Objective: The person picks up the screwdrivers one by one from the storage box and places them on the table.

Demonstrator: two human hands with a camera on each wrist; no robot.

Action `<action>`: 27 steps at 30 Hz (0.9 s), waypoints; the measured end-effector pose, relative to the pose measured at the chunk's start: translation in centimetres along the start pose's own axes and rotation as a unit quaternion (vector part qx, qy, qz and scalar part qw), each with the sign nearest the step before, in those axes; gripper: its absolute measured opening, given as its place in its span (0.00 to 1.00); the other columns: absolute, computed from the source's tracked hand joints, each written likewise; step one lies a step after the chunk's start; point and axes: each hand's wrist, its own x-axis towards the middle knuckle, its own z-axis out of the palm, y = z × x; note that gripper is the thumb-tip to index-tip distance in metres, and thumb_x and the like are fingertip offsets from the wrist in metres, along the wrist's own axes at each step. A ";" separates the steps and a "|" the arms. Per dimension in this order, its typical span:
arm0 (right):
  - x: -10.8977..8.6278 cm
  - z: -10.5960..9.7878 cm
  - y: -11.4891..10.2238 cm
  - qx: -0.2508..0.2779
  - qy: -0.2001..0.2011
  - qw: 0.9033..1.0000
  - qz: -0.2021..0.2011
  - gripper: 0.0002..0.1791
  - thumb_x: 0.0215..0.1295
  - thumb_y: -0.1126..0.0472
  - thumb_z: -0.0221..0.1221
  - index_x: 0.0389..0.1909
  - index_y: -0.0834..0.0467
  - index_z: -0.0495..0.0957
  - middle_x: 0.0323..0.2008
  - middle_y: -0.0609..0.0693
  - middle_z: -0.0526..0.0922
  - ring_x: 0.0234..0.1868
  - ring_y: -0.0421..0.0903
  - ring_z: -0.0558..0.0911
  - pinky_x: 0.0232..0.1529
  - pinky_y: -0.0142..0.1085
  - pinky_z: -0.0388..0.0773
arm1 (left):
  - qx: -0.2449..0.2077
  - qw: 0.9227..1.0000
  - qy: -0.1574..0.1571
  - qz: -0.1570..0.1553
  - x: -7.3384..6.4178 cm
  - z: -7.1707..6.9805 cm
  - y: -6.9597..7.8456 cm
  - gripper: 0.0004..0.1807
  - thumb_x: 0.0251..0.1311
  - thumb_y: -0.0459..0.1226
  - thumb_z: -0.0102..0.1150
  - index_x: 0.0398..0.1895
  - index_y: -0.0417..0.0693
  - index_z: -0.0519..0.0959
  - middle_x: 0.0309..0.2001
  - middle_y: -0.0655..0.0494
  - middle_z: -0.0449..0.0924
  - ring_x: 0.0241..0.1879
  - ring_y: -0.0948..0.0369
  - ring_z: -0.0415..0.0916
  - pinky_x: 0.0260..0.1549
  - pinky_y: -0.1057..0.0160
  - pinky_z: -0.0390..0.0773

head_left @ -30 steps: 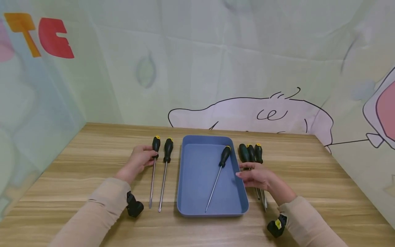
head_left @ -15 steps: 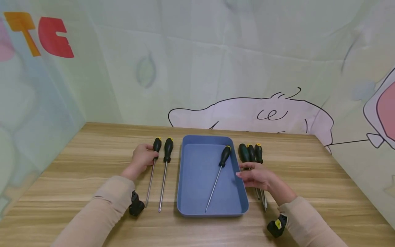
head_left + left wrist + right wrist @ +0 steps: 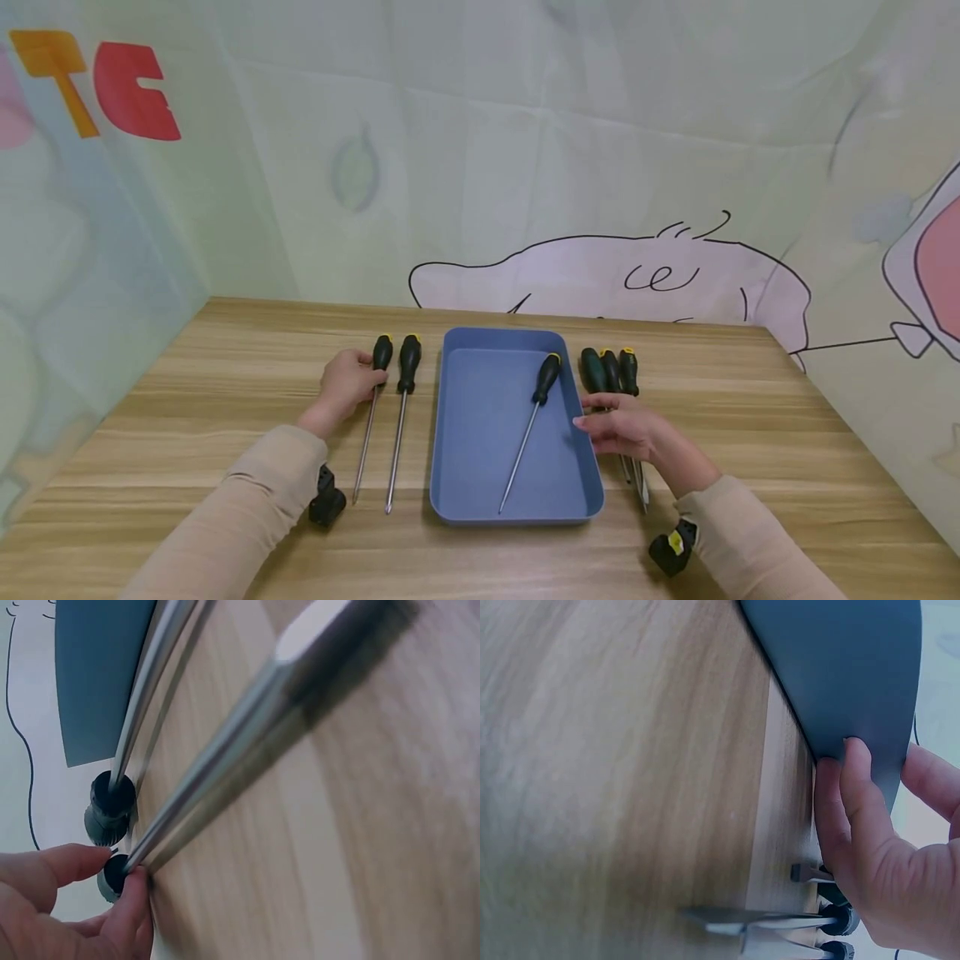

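In the head view my left hand (image 3: pixel 348 387) pinches the leftmost screwdriver (image 3: pixel 367 442) between thumb and fingers, at the lower end of its black handle. The left wrist view shows the fingertips (image 3: pixel 136 889) around the handle's collar, the shaft close to the table. A second, longer screwdriver (image 3: pixel 397 442) lies just to its right. My right hand (image 3: pixel 622 429) holds the right wall of the blue tray (image 3: pixel 442 433), fingers against the outside and thumb at the rim. One black-handled screwdriver (image 3: pixel 547 379) lies slanted inside the tray.
Several screwdrivers (image 3: pixel 628 372) lie side by side right of the tray, partly hidden under my right hand. All stand on a wood-grain table (image 3: pixel 225 358). A printed cloth backdrop (image 3: pixel 480 150) rises behind its far edge.
My left hand has shifted slightly right and nearer, and the pinched screwdriver's tip has swung left. During the last half second it has barely moved. The right hand and tray stay put.
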 end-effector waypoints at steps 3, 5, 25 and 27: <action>0.0 0.0 0.0 0.000 -0.002 1.000 0.000 0.36 0.62 0.70 0.53 0.67 0.74 0.47 0.38 0.55 0.76 0.32 0.42 0.79 0.35 0.36 0.78 | -0.003 1.000 -0.008 -0.003 0.0 -0.1 -0.1 0.27 0.58 0.29 0.53 0.58 0.20 0.62 0.54 0.26 0.67 0.38 0.53 0.75 0.33 0.65 0.80; 0.1 0.0 0.0 0.001 -0.002 1.000 0.000 0.36 0.62 0.70 0.53 0.67 0.74 0.47 0.38 0.54 0.76 0.31 0.42 0.79 0.35 0.36 0.78 | -0.005 1.000 -0.009 -0.005 0.0 -0.1 -0.1 0.28 0.58 0.30 0.53 0.59 0.20 0.61 0.54 0.26 0.66 0.39 0.52 0.75 0.34 0.65 0.80; 0.0 0.2 0.0 -0.004 0.009 1.000 0.003 0.35 0.62 0.70 0.54 0.66 0.73 0.48 0.39 0.55 0.76 0.33 0.43 0.79 0.37 0.37 0.79 | -0.079 0.995 -0.053 0.004 -0.3 -1.7 -0.6 0.29 0.60 0.29 0.51 0.61 0.19 0.56 0.53 0.29 0.65 0.38 0.55 0.75 0.36 0.65 0.79; 0.0 0.2 0.0 -0.004 0.008 1.000 0.002 0.35 0.62 0.70 0.54 0.66 0.73 0.48 0.39 0.55 0.76 0.33 0.43 0.79 0.37 0.37 0.79 | -0.086 0.995 -0.059 0.008 -0.4 -1.9 -0.4 0.29 0.60 0.29 0.51 0.61 0.19 0.56 0.53 0.30 0.64 0.41 0.52 0.75 0.38 0.64 0.79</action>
